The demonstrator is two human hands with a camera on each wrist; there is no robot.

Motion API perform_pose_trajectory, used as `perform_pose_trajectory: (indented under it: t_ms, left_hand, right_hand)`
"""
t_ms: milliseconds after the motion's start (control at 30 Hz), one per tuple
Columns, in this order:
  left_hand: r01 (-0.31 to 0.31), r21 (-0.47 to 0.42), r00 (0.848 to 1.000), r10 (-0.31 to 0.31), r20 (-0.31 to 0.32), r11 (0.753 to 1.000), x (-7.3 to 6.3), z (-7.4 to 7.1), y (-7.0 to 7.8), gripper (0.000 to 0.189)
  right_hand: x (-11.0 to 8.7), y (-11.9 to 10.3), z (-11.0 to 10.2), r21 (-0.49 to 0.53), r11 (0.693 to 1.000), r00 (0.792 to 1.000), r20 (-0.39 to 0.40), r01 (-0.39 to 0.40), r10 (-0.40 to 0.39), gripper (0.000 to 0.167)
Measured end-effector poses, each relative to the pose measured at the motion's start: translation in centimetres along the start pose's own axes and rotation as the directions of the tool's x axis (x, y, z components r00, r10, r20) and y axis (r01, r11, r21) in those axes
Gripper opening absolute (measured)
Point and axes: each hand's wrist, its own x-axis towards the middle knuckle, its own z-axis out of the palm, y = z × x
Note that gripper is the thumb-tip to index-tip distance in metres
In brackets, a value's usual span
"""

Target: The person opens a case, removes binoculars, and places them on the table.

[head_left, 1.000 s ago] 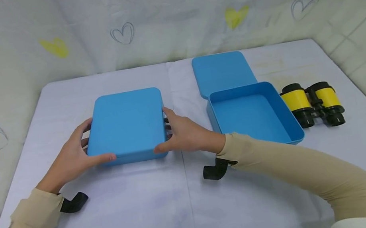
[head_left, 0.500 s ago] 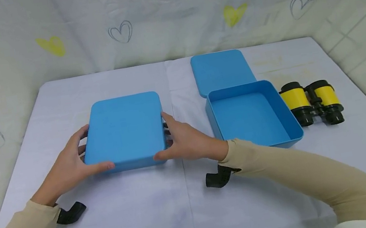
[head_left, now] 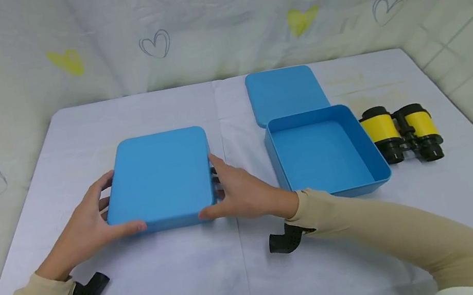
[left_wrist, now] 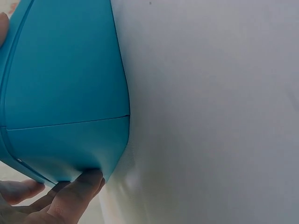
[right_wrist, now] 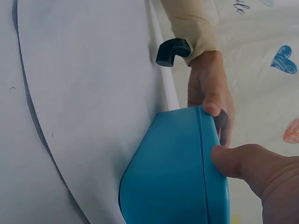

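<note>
A lidded blue box sits left of the table's middle in the head view, its lid flush on top. On its left side my left hand grips it, thumb along the near edge and fingers around the far side. My right hand holds the opposite side the same way, thumb at the near right corner. In the left wrist view the fingers press against the wall of the box. The right wrist view shows the thumb at the lid's rim.
To the right stands an uncovered blue box, with a loose blue lid behind it. Yellow and black binoculars lie beside that box. A white cloth covers the table, and a printed curtain hangs behind.
Both hands have brought the lidded blue box toward the near edge and slightly left. The uncovered box, loose lid and binoculars have stayed in place.
</note>
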Motion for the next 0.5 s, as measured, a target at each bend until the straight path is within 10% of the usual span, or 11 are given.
perform_pose_trajectory:
  t_ms: [500]
  left_hand:
    - [-0.014,0.018,1.000,0.014,0.009,1.000,-0.90,0.26,-0.34,0.131]
  right_hand:
    - [-1.06,0.54,0.74,0.012,0.999,0.999,-0.014,0.034,-0.034,0.123]
